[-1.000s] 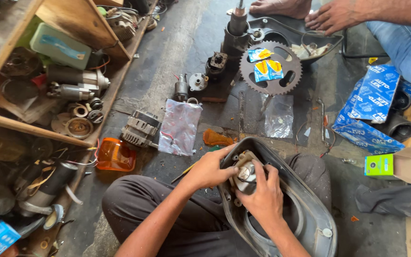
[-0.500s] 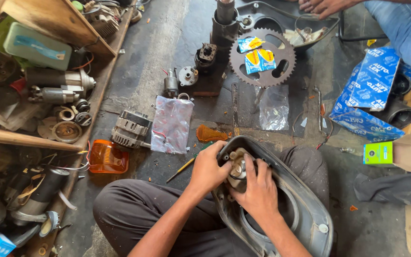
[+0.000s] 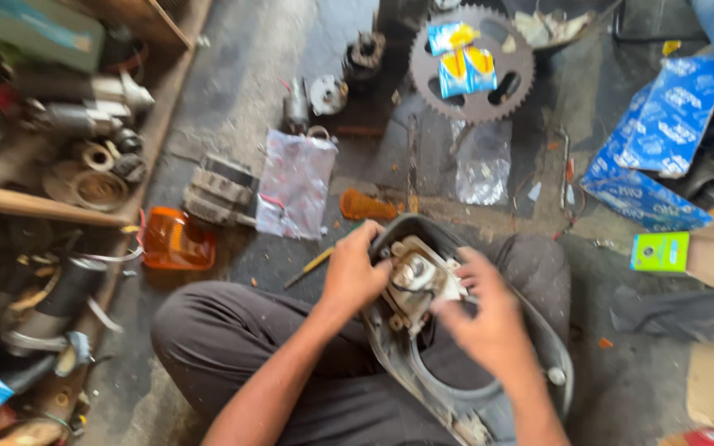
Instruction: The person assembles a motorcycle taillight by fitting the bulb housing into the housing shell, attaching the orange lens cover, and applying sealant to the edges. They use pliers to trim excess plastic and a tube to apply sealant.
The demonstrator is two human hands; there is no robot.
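A dark grey plastic housing (image 3: 539, 363) lies across my lap, with a pale metal unit (image 3: 419, 277) set in its upper end. My left hand (image 3: 353, 272) grips the housing's top left edge beside that unit. My right hand (image 3: 485, 318) rests its fingertips on the unit's right side, fingers curled and blurred. A yellow-handled screwdriver (image 3: 311, 266) lies on the floor just left of my left hand.
Wooden shelves (image 3: 59, 206) on the left hold metal parts. On the floor lie an orange lens (image 3: 177, 241), a plastic bag (image 3: 297, 183), a toothed sprocket (image 3: 510, 95) with blue-yellow packets, blue boxes (image 3: 663, 140) and a green box (image 3: 661, 252) at right.
The camera has moved closer and tilted down. My right hand has slid off the top of the unit to its right side, uncovering it. My left hand keeps its grip.
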